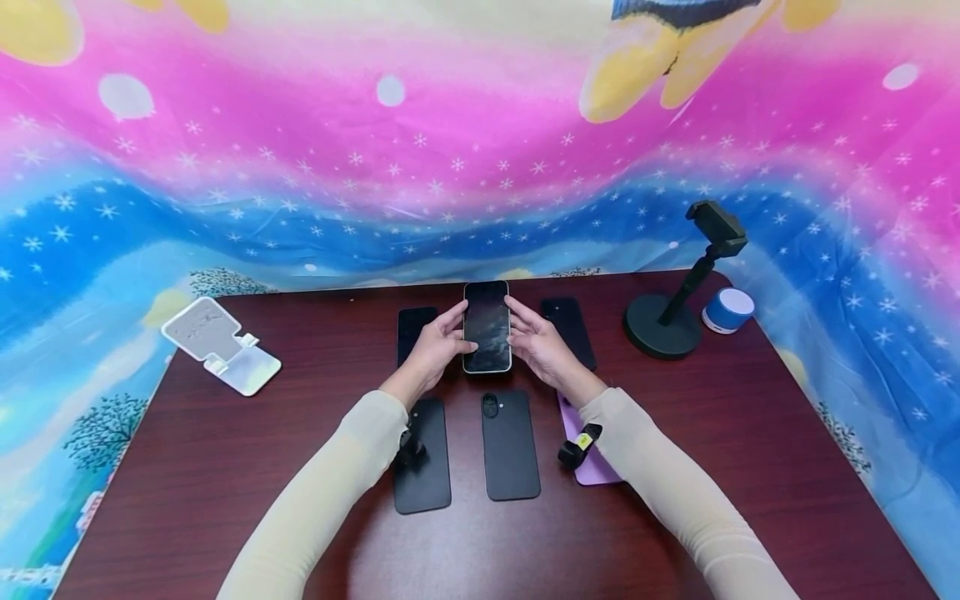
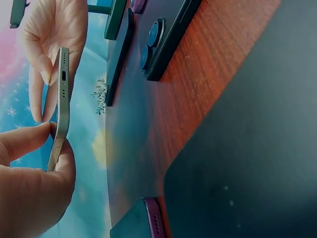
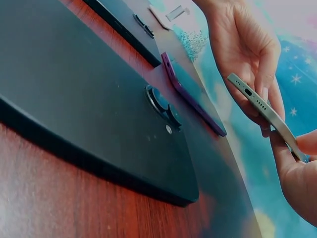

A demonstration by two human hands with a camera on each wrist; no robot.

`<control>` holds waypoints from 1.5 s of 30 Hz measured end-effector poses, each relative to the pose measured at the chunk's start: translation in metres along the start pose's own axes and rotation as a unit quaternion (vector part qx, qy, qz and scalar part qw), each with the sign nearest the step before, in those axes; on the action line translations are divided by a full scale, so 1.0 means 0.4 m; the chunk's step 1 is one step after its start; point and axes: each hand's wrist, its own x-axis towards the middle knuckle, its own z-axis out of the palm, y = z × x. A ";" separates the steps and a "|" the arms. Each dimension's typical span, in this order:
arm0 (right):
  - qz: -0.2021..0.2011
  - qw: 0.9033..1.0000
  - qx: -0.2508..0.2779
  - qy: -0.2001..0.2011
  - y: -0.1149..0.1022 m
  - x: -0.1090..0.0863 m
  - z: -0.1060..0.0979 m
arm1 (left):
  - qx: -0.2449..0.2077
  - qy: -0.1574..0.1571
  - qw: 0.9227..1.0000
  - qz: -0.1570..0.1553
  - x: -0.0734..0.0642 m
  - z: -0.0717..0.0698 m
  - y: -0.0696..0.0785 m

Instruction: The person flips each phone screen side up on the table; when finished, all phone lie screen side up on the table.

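Observation:
A smartphone (image 1: 487,327) with a dark, smudged screen and a pale metal frame is held up over the back middle of the table, screen towards the head camera. My left hand (image 1: 433,346) grips its left edge, thumb over the screen's lower corner. On the opposite edge my right hand (image 1: 546,350) pinches it between thumb and fingers. The left wrist view shows the phone's bottom edge (image 2: 64,77) with its charging port, raised off the table. Just in front lies a black phone (image 1: 512,450), back up, camera at its top left.
Around the hands lie more phones: a dark one (image 1: 422,479) front left, a purple one (image 1: 600,468) under the right wrist, and two dark ones (image 1: 415,332) (image 1: 572,332) behind. A white folding stand (image 1: 258,371) is left; a black phone stand (image 1: 663,329) and blue-and-white cylinder (image 1: 726,312) are right.

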 end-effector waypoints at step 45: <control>0.026 0.998 -0.025 0.053 0.038 0.031 -0.046 | -0.027 -0.034 0.999 -0.013 0.010 0.014 -0.022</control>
